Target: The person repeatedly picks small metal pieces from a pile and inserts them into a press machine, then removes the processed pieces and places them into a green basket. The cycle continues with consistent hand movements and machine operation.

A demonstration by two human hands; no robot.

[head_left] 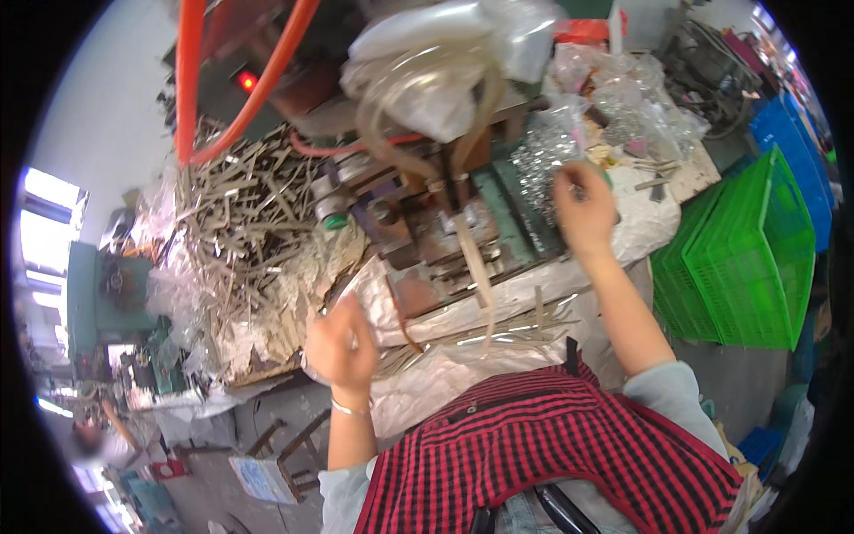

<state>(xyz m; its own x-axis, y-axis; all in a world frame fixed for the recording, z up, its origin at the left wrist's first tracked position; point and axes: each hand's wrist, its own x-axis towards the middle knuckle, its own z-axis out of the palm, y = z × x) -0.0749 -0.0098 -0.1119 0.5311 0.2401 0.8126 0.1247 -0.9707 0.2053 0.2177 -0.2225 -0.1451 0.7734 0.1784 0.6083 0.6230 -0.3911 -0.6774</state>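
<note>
My right hand (587, 212) is at the edge of a heap of small shiny metal pieces (543, 156), fingers curled together; what they pinch is too small to name. Nearer my apron, my left hand (343, 349) is curled and somewhat blurred beside a pale wrapped bundle (369, 303); I cannot make out what it holds, if anything. Between the hands stands a small bench machine (418, 227) with a metal bed. A pale flat strip (473, 262) slants from its middle toward me. Several thin metal strips (534, 322) lie on the covered front edge.
A large pile of flat metal strips (258, 214) covers the left of the bench. Orange hoses (187, 80) hang at the upper left. Green crates (747, 258) stand at the right. Another person (111, 440) is at the far left, near a wooden stool (285, 463).
</note>
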